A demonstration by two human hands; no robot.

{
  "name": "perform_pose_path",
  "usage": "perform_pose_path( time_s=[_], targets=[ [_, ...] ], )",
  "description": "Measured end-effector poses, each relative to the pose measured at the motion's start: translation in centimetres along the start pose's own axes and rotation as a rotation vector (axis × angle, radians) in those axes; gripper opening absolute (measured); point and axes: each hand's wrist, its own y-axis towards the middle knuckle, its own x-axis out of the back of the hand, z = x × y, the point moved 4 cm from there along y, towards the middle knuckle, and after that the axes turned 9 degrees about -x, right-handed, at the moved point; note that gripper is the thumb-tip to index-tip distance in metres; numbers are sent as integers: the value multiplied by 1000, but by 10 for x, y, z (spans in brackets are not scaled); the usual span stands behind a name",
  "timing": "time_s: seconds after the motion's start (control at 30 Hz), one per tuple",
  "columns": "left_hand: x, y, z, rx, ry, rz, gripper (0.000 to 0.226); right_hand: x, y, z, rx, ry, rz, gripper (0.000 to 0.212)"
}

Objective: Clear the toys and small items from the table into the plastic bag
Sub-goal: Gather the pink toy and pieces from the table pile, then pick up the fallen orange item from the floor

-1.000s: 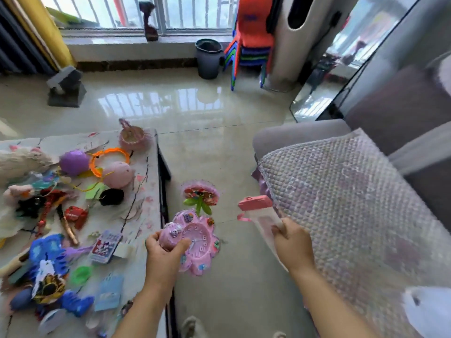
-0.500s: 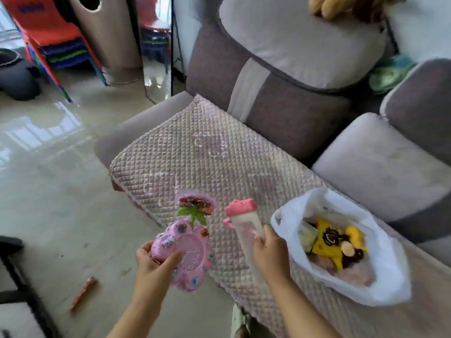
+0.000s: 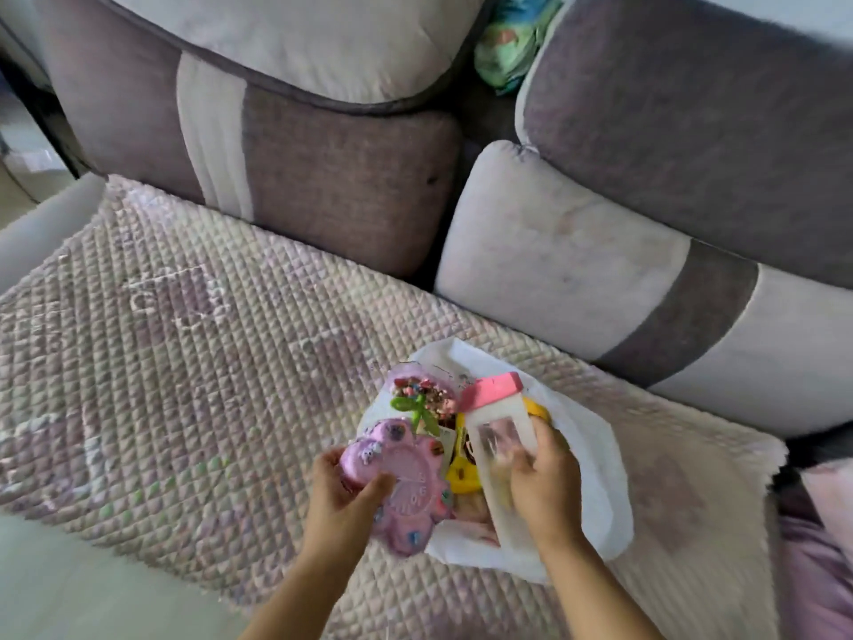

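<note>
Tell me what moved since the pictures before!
Both hands carried their toys from beside the table to over the open white bag on the sofa. The left hand still grips the pink clock; the right hand still grips the clear bottle.

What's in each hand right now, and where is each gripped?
Left hand grips the pink flower clock by its left edge. Right hand grips the clear pink-capped bottle at mid-body.

Only blurred dial numerals show on the pink toy clock (image 3: 411,487); none readable.

Left hand (image 3: 344,496), right hand (image 3: 542,482), fingers curled, gripping.
</note>
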Motion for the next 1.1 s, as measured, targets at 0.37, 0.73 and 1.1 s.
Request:
perform_pose_path(
  time_s=[0.37, 0.73, 1.1],
  targets=[
    [-75, 73, 56, 62, 289, 27, 36, -49, 51, -73, -63, -181, 106, 56],
    [-100, 90, 80, 137, 879, 189, 64, -53, 38, -72, -14, -145, 91, 31],
    [-26, 71, 58, -125, 914, 200, 35, -90, 6, -10, 130, -167, 204, 33]
  ],
)
